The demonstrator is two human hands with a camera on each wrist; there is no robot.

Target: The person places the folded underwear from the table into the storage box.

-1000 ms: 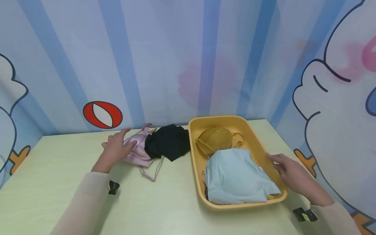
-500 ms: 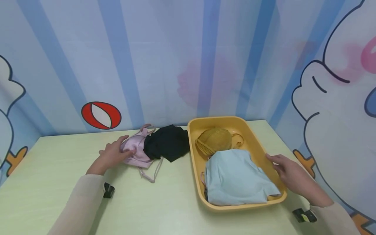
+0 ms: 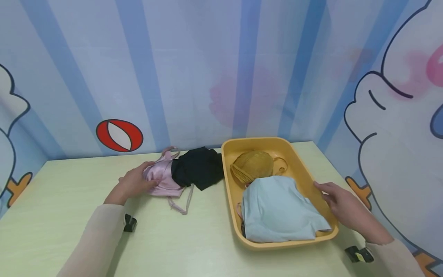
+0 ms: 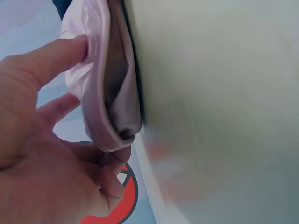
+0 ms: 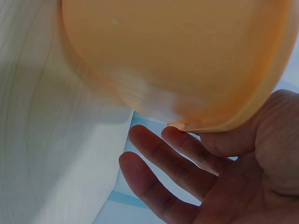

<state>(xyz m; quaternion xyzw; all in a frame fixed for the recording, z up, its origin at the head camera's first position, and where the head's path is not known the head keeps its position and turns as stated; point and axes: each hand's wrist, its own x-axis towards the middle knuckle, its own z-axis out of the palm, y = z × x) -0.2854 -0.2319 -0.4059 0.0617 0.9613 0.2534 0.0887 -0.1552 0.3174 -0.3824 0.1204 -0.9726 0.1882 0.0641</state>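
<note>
My left hand grips the left end of a pink satin bra on the table. In the left wrist view, the thumb presses the front of the pink cup while the other fingers curl at its edge and behind it. A black folded garment lies against the bra's right side. With thumb and fingers, my right hand pinches the right rim of a yellow plastic tray. The right wrist view shows the thumb at the rim and the lower fingers spread below it.
Inside the tray lie a mustard bra at the back and a light blue folded cloth in front. A patterned backdrop stands along the back edge of the pale table.
My left hand has lowered onto the pink bra, its thumb and fingers closing round its end. The bra has shifted slightly right. My right hand stays on the tray rim.
</note>
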